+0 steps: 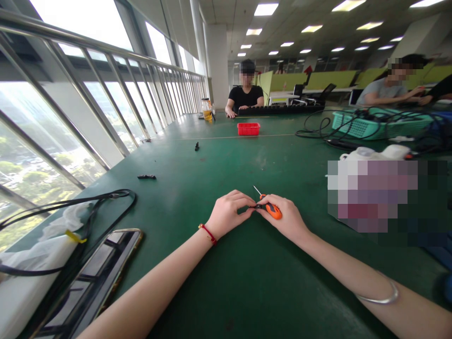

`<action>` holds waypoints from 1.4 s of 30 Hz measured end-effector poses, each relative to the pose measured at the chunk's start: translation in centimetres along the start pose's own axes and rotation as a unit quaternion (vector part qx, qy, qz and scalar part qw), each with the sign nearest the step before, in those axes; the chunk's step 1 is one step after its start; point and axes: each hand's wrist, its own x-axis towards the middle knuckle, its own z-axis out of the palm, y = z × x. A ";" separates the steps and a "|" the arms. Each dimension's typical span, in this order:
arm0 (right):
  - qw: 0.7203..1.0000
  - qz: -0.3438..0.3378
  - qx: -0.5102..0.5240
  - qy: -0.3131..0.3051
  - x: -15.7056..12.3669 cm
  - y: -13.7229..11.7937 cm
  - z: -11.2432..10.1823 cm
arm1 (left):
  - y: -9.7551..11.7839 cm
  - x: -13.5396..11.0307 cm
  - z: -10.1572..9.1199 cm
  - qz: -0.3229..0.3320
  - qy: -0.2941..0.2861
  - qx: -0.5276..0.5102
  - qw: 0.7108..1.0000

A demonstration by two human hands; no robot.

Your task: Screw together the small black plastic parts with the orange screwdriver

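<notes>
Both hands meet over the green table (pixel 190 197). My left hand (pixel 231 212) pinches a small black part (pixel 258 206) between thumb and fingertips. My right hand (pixel 286 216) touches the other end of that part with its fingertips. Tucked in the same right hand is a screwdriver (pixel 273 210) with an orange and dark handle, its thin metal shaft pointing up and to the left. Fingers cover much of the small part, so its exact kind does not show.
Two small black pieces (pixel 146 177) (pixel 197 146) lie to the left. Beyond stands a red basket (pixel 248 129). A phone (pixel 116 263) and cables (pixel 132 202) lie near left; a teal basket (pixel 381 125) of cables is at right. A person (pixel 245 96) sits opposite.
</notes>
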 end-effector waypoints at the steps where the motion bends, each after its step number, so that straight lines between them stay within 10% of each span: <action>1: 1.000 0.000 0.000 0.001 0.0 0.0 0.0 | 0.0 0.0 0.0 -0.011 0.000 -0.010 1.000; 31: 0.984 -0.046 -0.172 -0.029 0.6 0.3 0.5 | 0.3 0.2 0.2 -0.108 0.006 -0.025 0.994; 42: 0.992 -0.081 -0.093 -0.004 0.8 0.2 0.0 | 0.4 0.0 -0.1 -0.070 -0.003 0.018 0.997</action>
